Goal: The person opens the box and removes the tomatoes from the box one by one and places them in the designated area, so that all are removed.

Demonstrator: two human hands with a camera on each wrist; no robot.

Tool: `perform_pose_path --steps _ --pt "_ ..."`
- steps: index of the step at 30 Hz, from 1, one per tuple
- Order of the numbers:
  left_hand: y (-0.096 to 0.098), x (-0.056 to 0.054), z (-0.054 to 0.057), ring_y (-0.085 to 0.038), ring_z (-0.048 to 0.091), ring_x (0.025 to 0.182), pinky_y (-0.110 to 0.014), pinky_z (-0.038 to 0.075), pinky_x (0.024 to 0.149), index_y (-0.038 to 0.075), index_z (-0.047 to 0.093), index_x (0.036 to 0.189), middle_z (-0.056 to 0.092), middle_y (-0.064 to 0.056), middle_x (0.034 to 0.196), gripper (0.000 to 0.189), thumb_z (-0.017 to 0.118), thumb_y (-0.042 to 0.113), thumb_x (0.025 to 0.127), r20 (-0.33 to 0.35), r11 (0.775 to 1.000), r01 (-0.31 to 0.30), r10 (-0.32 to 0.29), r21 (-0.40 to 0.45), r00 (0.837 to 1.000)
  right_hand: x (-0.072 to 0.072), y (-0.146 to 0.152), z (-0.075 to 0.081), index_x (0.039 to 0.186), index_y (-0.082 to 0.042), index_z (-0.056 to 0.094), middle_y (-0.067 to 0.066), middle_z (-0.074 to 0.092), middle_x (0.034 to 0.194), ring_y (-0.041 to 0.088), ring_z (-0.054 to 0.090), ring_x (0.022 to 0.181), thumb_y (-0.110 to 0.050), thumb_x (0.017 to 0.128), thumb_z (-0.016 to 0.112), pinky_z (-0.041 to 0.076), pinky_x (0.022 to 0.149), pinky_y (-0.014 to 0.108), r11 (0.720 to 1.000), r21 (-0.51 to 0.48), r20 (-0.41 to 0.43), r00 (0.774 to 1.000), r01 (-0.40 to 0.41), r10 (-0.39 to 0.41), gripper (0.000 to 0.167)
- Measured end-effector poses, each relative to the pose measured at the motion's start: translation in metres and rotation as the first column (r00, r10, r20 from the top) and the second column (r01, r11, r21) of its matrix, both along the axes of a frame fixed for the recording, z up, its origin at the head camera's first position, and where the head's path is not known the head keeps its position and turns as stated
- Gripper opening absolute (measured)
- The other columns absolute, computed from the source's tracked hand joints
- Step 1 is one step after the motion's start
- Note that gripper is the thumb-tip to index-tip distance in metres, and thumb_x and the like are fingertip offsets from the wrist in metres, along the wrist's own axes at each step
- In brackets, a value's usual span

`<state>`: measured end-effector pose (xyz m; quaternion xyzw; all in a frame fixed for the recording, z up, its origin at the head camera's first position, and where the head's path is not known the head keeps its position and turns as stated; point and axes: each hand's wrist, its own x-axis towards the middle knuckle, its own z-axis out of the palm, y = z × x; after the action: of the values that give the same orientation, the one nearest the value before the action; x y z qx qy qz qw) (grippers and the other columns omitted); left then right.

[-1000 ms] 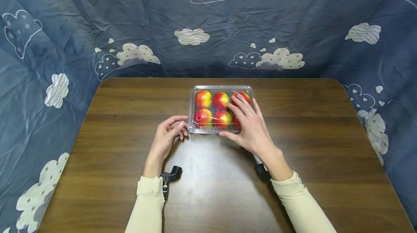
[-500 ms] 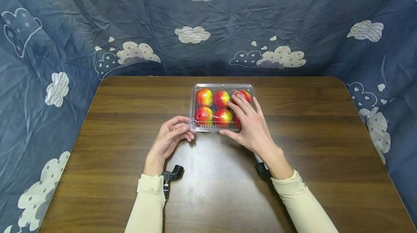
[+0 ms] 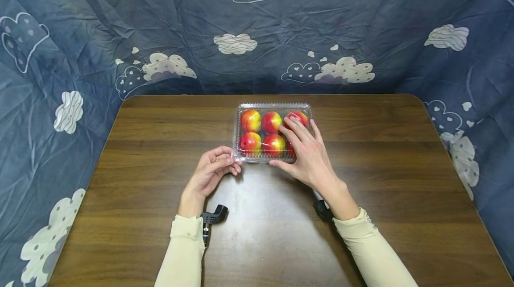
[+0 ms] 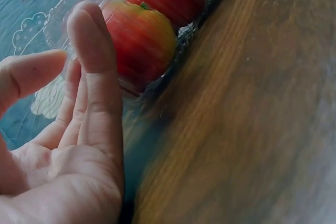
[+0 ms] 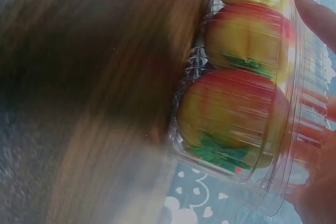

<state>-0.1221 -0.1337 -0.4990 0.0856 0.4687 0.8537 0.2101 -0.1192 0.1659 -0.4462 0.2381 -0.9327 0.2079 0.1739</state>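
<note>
A clear plastic clamshell box (image 3: 261, 159) of several red-and-yellow fruits (image 3: 250, 120), which look like peaches or nectarines, sits near the table's far edge with its lid down. My left hand (image 3: 209, 172) is at the front left corner, thumb and fingertips meeting there to pinch the rim. In the left wrist view, the thumb (image 4: 31, 74) comes close to the fingers beside the lid edge. My right hand (image 3: 308, 155) rests across the lid's right side, fingers spread and fairly straight, thumb at the front edge. It covers part of the right-hand fruits. Green leaves (image 5: 218, 153) show on one fruit.
The brown wooden table (image 3: 152, 122) extends on both sides of the box. A blue cloth with cloud prints (image 3: 257, 23) hangs behind it and at the sides. Black wrist cameras (image 3: 215, 214) sit by both wrists.
My left hand has shifted slightly right, its lower fingers reaching farther along the box's front left corner and the thumb settling on it. The right hand and box have stayed put.
</note>
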Motion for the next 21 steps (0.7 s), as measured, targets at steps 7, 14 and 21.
perform_pose_path --steps 7,14,21 --pt "0.0070 0.0021 -0.0016 -0.018 0.073 0.068 -0.027 0.062 0.064 0.001 0.060 0.102 0.077 -0.012 0.084 0.023 0.044 -0.014 0.097 -0.006 0.998 -0.055 0.055 -0.002 0.998 0.0015 -0.0013 0.0002 0.148 -0.011 0.058 0.015 0.052 0.158 0.034 0.043 0.151 -0.059 0.072 0.092 0.018 0.128 0.068 1.000 0.008 0.021 1.000 0.005 -0.005 0.096" --pt "0.0092 0.0011 -0.0026 -0.017 0.072 0.066 -0.025 0.060 0.062 0.001 0.060 0.100 0.077 -0.010 0.082 0.023 0.043 -0.014 0.096 -0.034 0.997 -0.073 0.072 -0.027 0.997 0.0008 -0.0010 -0.0012 0.147 -0.010 0.059 0.015 0.052 0.158 0.034 0.043 0.150 -0.061 0.073 0.090 0.019 0.127 0.068 1.000 0.008 0.015 1.000 0.009 -0.009 0.095" --pt "0.0097 0.0009 -0.0051 -0.016 0.071 0.066 -0.025 0.060 0.061 0.002 0.060 0.100 0.077 -0.009 0.083 0.023 0.046 -0.016 0.095 -0.074 0.997 -0.073 0.070 -0.038 0.995 0.0017 -0.0003 -0.0006 0.147 -0.010 0.059 0.015 0.052 0.158 0.035 0.043 0.151 -0.061 0.074 0.090 0.017 0.129 0.066 1.000 0.008 0.018 1.000 0.007 -0.008 0.095"
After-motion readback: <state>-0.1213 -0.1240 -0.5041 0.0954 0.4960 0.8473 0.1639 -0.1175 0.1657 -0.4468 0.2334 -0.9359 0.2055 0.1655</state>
